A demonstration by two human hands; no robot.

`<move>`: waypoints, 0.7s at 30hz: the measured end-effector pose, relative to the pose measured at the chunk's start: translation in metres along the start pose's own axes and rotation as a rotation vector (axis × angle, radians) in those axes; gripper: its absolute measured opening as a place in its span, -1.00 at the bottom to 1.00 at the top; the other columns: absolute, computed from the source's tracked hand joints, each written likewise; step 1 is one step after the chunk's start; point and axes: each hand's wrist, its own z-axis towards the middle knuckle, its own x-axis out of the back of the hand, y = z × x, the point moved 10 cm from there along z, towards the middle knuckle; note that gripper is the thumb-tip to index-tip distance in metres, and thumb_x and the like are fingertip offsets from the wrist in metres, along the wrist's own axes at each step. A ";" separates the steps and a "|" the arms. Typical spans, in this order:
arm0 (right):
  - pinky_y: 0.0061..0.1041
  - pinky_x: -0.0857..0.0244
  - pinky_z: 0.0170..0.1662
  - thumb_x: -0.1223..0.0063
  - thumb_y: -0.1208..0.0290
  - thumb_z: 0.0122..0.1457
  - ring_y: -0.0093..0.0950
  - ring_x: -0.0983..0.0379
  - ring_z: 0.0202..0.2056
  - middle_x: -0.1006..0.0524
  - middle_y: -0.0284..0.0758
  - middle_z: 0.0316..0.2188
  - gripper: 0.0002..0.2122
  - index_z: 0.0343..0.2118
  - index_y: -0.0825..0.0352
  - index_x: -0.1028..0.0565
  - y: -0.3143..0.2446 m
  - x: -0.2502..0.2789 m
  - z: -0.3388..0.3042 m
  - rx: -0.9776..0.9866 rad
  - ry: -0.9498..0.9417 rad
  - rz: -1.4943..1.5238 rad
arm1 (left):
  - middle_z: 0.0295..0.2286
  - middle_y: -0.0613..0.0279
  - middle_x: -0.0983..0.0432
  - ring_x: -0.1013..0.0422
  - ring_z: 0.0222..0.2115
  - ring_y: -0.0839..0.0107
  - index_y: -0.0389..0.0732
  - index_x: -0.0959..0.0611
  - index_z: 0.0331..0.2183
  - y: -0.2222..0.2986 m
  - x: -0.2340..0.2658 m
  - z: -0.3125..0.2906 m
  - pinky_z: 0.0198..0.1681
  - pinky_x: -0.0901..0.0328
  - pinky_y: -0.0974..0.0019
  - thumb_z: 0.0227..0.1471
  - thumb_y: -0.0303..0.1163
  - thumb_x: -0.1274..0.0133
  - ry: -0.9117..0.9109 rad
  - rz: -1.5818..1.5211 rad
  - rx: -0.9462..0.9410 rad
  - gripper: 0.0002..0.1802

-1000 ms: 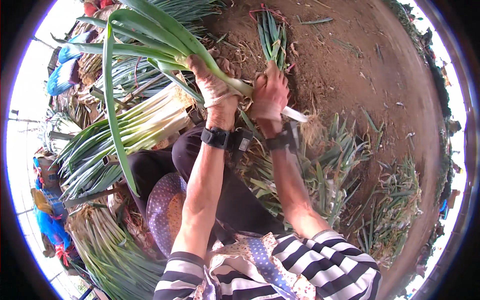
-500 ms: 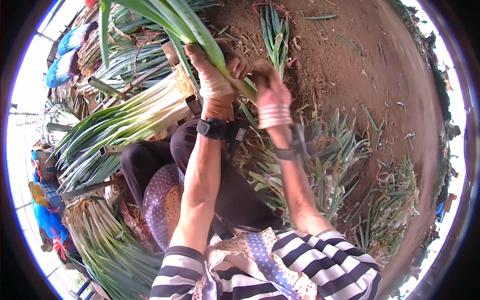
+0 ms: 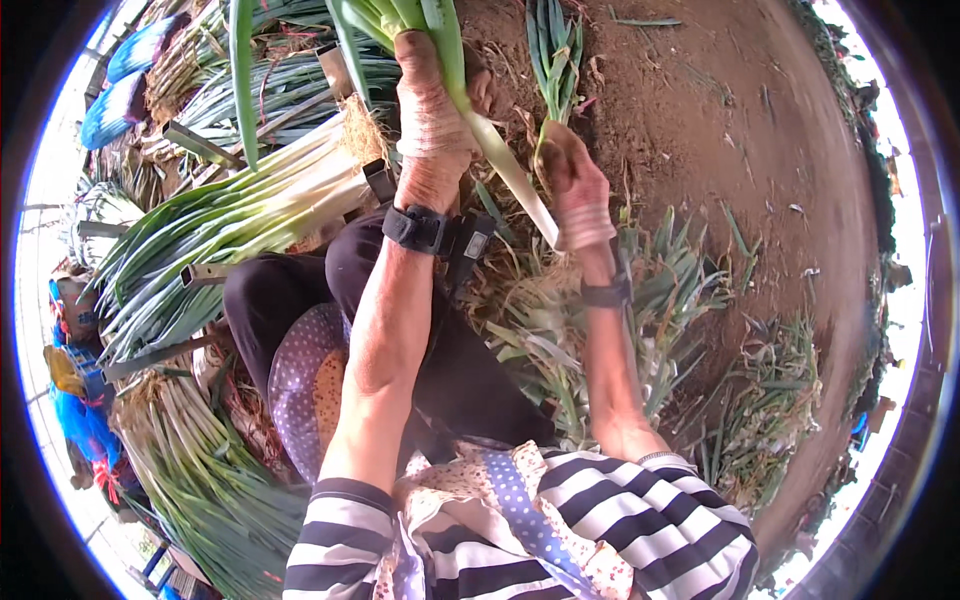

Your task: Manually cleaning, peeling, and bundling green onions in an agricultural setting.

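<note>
Left fingers [image 3: 484, 92]: wrapped firmly around the long green onion [image 3: 449, 55] where its pale part turns green, my thumb [image 3: 416, 65] along its left side; snug without crushing is the hold I want.
Right fingers [image 3: 560, 150]: bent, just right of the pale shank; I cannot tell whether they pinch a leaf or nothing.
White shank [image 3: 510, 172]: slants from my left grip down toward my right wrist [image 3: 598, 262]; any pull should run along its length, since a sideways tug could snap it.
Root end: hidden or nearly so beside that wrist; I should give it room.
Green tops [image 3: 395, 12]: fan beyond my thumb and out of view; better not folded.
Leaf heap [image 3: 650, 290]: below my right wrist; roots could snag there.
Stacked onions [image 3: 240, 220]: left of my forearm, well out of the way.
</note>
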 end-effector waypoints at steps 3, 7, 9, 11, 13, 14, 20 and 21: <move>-0.50 -0.37 -0.31 -0.13 0.23 0.00 -0.42 -0.44 -0.33 -0.48 -0.32 -0.30 -0.49 0.05 0.20 -0.30 -0.079 -0.040 -0.018 0.299 -0.040 -0.773 | -0.77 0.35 -0.22 -0.17 -0.77 0.44 -0.13 -0.42 -0.48 -0.003 0.039 0.001 -0.68 -0.14 0.36 -0.13 0.29 0.01 0.250 0.021 -0.066 -0.39; -0.57 -0.31 -0.59 -0.11 0.33 0.03 -0.49 -0.36 -0.57 -0.44 -0.38 -0.60 -0.60 -0.07 0.32 -0.33 0.010 -0.022 -0.076 0.057 -0.076 -0.713 | -0.68 0.28 -0.37 -0.30 -0.75 0.49 -0.18 -0.46 -0.37 0.013 0.063 -0.005 -0.71 -0.23 0.46 -0.07 -0.09 -0.15 0.408 -0.093 -0.124 -0.62; -0.32 -0.34 -0.21 -0.02 0.16 0.07 -0.37 -0.41 -0.37 -0.47 -0.28 -0.49 -0.62 -0.11 0.27 -0.35 0.057 0.002 -0.127 0.028 -0.218 -1.105 | -0.70 0.31 -0.34 -0.26 -0.72 0.49 -0.12 -0.45 -0.43 0.025 0.079 -0.011 -0.65 -0.23 0.40 -0.05 -0.01 -0.12 0.547 0.088 -0.152 -0.62; -0.27 -0.26 -0.10 0.03 0.08 0.05 -0.32 -0.37 -0.14 -0.44 -0.22 -0.19 -0.63 -0.16 0.23 -0.42 0.158 0.048 -0.191 -0.484 -0.694 -1.287 | -0.69 0.31 -0.34 -0.26 -0.72 0.48 -0.12 -0.45 -0.43 0.029 0.075 -0.005 -0.65 -0.22 0.39 -0.05 -0.02 -0.12 0.552 0.047 -0.138 -0.63; -0.32 -0.27 -0.10 -0.03 0.19 0.00 -0.27 -0.37 -0.16 -0.44 -0.20 -0.19 -0.69 -0.22 0.24 -0.45 0.168 0.103 -0.211 -0.617 -0.385 -1.157 | -0.68 0.30 -0.35 -0.23 -0.73 0.48 -0.13 -0.44 -0.43 0.028 0.065 -0.006 -0.63 -0.19 0.34 -0.03 -0.03 -0.11 0.550 -0.008 -0.130 -0.63; -0.30 -0.26 -0.10 -0.05 0.19 -0.01 -0.27 -0.37 -0.16 -0.43 -0.20 -0.18 -0.67 -0.19 0.24 -0.44 0.156 0.110 -0.198 -0.584 -0.274 -1.111 | -0.69 0.30 -0.35 -0.22 -0.73 0.47 -0.13 -0.44 -0.43 0.029 0.069 -0.011 -0.62 -0.18 0.33 -0.03 -0.03 -0.09 0.660 0.014 -0.094 -0.63; -0.25 -0.20 -0.06 -0.11 0.14 -0.03 -0.30 -0.30 -0.12 -0.40 -0.28 -0.17 -0.49 0.00 0.20 -0.34 -0.010 0.075 -0.101 0.180 0.181 -0.771 | -0.72 0.31 -0.26 -0.14 -0.74 0.46 -0.14 -0.42 -0.45 0.047 0.084 -0.010 -0.64 -0.10 0.34 -0.03 0.14 -0.01 0.547 -0.092 -0.140 -0.51; -0.24 -0.17 -0.05 -0.11 0.12 -0.03 -0.31 -0.29 -0.12 -0.40 -0.30 -0.19 -0.47 0.02 0.20 -0.33 -0.036 0.056 -0.087 0.284 0.181 -0.814 | -0.72 0.32 -0.25 -0.13 -0.74 0.46 -0.14 -0.42 -0.46 0.052 0.088 -0.011 -0.64 -0.09 0.35 -0.05 0.17 -0.01 0.535 -0.131 -0.133 -0.48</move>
